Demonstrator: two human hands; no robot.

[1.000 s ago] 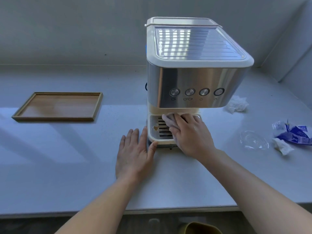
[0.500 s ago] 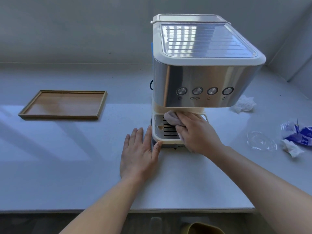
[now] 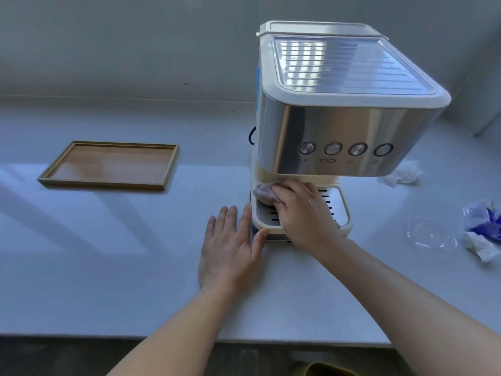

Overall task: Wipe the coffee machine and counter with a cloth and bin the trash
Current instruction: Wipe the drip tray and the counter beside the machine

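The right hand [image 3: 301, 213] presses the cloth [image 3: 264, 195], fingers curled over it, on the drip tray [image 3: 340, 204] under the machine [image 3: 344, 109]. The left hand [image 3: 230, 251] lies flat on the surface [image 3: 122, 253], fingers spread, thumb against the tray. Keep bracing; sweep along the slots into the corners.

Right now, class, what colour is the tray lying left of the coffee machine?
Light brown wood, the tray; the head view shows it.

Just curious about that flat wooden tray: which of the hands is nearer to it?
Left. The left hand lies flat on the counter, right of the rectangular wooden tray; the right hand is farther right, on the drip tray.
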